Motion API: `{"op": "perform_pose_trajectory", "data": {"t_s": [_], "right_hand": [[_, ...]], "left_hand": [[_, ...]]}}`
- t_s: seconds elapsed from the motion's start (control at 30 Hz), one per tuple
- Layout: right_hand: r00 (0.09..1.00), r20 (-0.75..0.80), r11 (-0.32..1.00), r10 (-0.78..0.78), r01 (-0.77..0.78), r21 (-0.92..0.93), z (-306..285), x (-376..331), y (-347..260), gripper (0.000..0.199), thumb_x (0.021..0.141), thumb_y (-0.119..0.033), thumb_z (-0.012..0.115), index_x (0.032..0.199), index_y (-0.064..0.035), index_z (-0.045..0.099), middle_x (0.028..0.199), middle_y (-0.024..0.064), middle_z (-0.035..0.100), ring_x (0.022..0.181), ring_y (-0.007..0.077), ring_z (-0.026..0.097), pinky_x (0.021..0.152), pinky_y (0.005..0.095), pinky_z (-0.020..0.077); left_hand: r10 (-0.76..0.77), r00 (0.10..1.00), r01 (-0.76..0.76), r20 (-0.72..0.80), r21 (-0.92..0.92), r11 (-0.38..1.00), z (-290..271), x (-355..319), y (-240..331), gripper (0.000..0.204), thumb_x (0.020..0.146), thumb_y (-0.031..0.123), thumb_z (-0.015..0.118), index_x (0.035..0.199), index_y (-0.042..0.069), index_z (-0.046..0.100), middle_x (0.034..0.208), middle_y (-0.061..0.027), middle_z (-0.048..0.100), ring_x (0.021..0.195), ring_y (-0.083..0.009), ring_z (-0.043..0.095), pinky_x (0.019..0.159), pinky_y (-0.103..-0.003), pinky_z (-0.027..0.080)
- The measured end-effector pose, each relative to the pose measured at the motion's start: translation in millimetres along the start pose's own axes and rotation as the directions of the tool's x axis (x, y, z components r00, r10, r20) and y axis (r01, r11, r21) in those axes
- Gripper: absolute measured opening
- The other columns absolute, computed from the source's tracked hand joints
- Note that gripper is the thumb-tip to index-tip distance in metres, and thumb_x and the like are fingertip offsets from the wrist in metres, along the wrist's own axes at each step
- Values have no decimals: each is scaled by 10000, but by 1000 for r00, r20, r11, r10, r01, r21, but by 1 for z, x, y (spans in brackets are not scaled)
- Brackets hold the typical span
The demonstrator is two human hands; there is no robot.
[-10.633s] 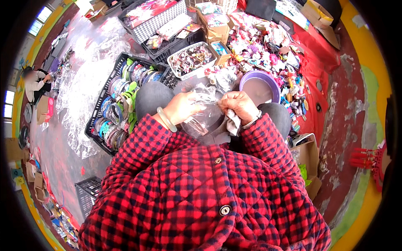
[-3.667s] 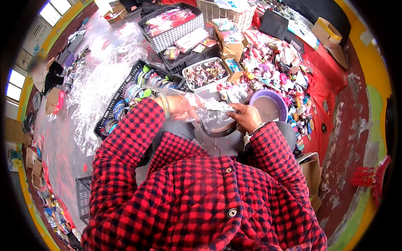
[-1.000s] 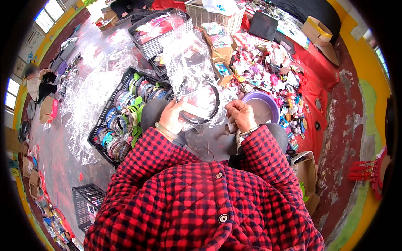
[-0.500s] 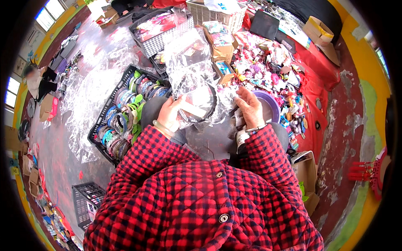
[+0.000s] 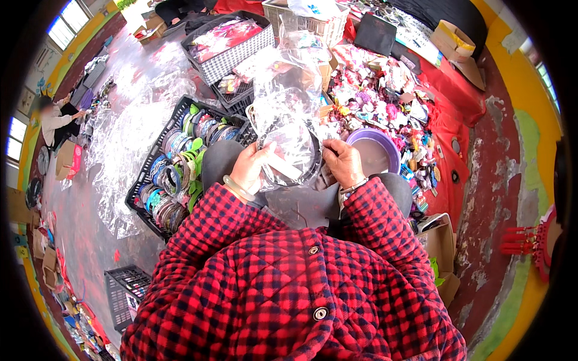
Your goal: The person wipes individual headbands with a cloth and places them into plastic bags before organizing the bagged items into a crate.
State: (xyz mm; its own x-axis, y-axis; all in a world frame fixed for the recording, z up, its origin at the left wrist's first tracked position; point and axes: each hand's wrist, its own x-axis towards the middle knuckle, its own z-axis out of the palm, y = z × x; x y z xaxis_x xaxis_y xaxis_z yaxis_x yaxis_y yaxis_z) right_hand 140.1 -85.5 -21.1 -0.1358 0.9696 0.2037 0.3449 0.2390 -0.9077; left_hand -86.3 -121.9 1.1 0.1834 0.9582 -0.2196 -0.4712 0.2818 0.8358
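In front of my lap I hold a black hoop-shaped headband (image 5: 318,155) and a white card strip (image 5: 283,166), with a crumpled clear plastic bag (image 5: 289,81) around and above them. My left hand (image 5: 248,168) is closed on the headband's left side, thumb over the card. On the other side, my right hand (image 5: 344,163) pinches the edge of the bag beside the headband. Whether its fingertips also grip the band is hard to see. How far the headband sits inside the bag cannot be made out through the glare.
A black crate (image 5: 146,218) of headbands stands at my left knee. By my right knee is a purple basin (image 5: 394,157), with piled hair accessories (image 5: 373,90) on red cloth (image 5: 454,114) beyond. A woven basket (image 5: 238,51) stands ahead. Another person (image 5: 55,125) sits far left.
My right hand has moved left and closed, from fingers raised and apart to a pinch at the bag's edge. The bag and headband have shifted slightly right in my left hand.
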Motion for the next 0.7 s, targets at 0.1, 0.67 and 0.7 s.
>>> {"op": "perform_pose_trajectory", "data": {"t_s": [0.1, 0.67, 0.7], "right_hand": [[996, -62, 991, 64, -56, 119, 2, 1, -3, 144, 804, -103, 573, 893, -4, 629, 706, 75, 622, 647, 108, 557, 618, 262, 453], [845, 408, 799, 346, -494, 344, -21, 3, -9, 240, 861, -252, 529, 941, -31, 576, 595, 28, 524, 497, 102, 485, 471, 237, 391], [839, 419, 775, 348, -509, 374, -18, 5, -6, 249, 867, -263, 520, 930, -27, 571, 586, 32, 521, 488, 106, 484, 462, 240, 390]], "left_hand": [[-50, 998, 49, -23, -44, 998, 0, -2, -1, 230, 857, 223, 556, 946, 12, 537, 874, -143, 612, 817, -253, 619, 692, -346, 507], [-274, 940, 302, 203, -125, 945, -11, -2, -6, 263, 861, 235, 558, 1005, 17, 525, 922, -94, 593, 864, -214, 584, 789, -349, 470], [-281, 940, 308, 193, -126, 943, -11, -1, -9, 262, 858, 234, 565, 1004, 19, 527, 920, -82, 590, 871, -202, 578, 789, -341, 469]]}}
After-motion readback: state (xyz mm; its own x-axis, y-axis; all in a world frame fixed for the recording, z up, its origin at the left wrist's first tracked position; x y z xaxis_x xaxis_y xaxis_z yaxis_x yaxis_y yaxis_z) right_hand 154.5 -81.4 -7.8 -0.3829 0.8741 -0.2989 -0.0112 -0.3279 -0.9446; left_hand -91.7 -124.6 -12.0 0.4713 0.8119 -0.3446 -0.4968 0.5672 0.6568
